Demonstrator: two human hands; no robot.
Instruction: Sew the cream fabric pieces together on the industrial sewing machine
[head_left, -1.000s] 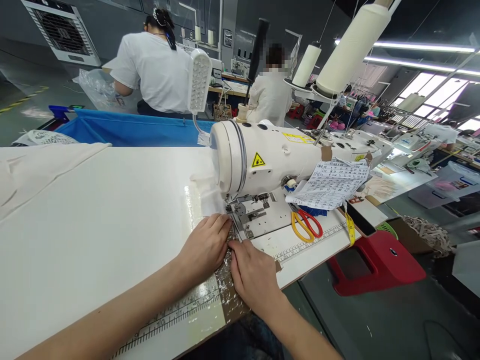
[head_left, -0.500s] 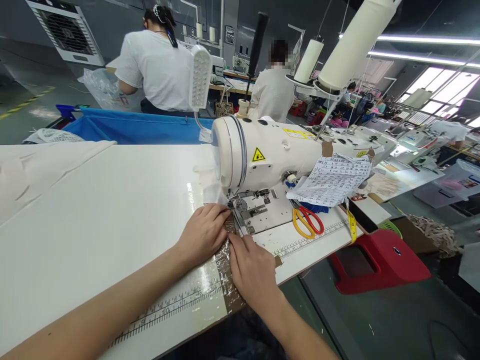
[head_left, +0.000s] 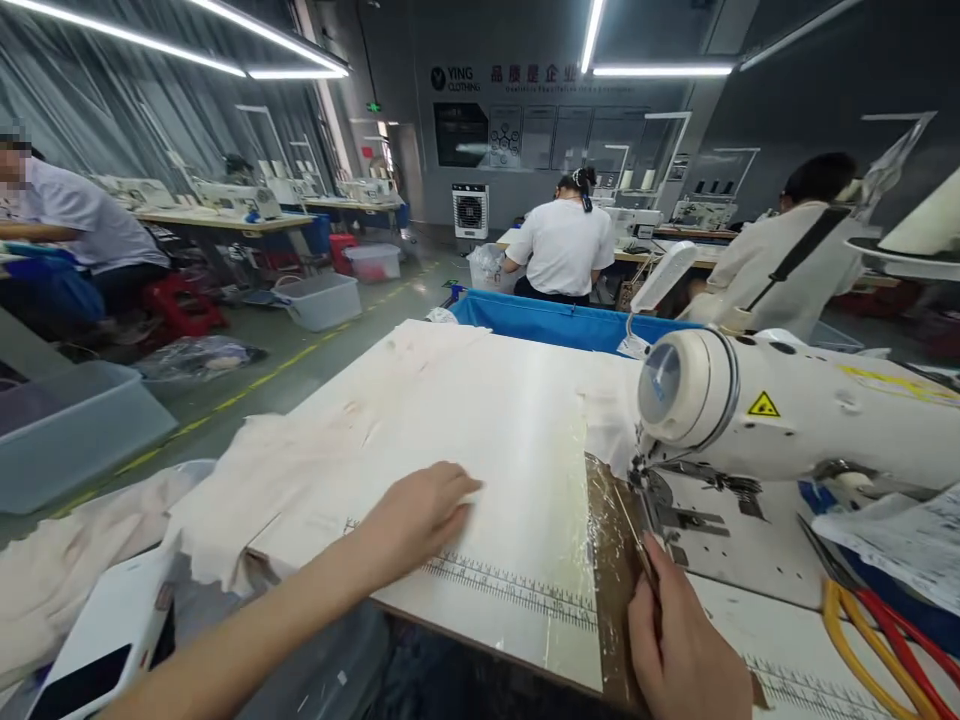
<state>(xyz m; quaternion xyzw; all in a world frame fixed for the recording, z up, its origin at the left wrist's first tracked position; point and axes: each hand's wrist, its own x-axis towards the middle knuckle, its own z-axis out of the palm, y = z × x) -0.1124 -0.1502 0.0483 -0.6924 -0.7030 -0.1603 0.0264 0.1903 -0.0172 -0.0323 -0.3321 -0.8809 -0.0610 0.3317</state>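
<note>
A white sewing machine (head_left: 757, 400) stands at the right, with pale fabric (head_left: 611, 415) behind its needle area. My left hand (head_left: 427, 510) is over the white table (head_left: 517, 430), slightly blurred, its fingers loosely extended and holding nothing. Below the needle area, my right hand (head_left: 675, 630) is closed around a thin, dark metal tool (head_left: 649, 560) that points toward the presser foot. The tool's lower part is hidden in the hand. Brown tape (head_left: 611, 560) runs beside the right hand. Pale fabric pieces (head_left: 292, 470) lie at the table's left side.
Scissors with yellow and red handles (head_left: 874, 640) lie at the lower right beside papers (head_left: 892, 540). Rulers (head_left: 517, 590) run along the front edge. A blue cloth bin (head_left: 525, 312) stands behind the table. Other people sit at machines farther away. A white device (head_left: 105, 620) is at lower left.
The view has swung left. My left hand has left the needle area and moved left over the table. My right hand now holds a thin tool. Pale fabric shows more behind the needle.
</note>
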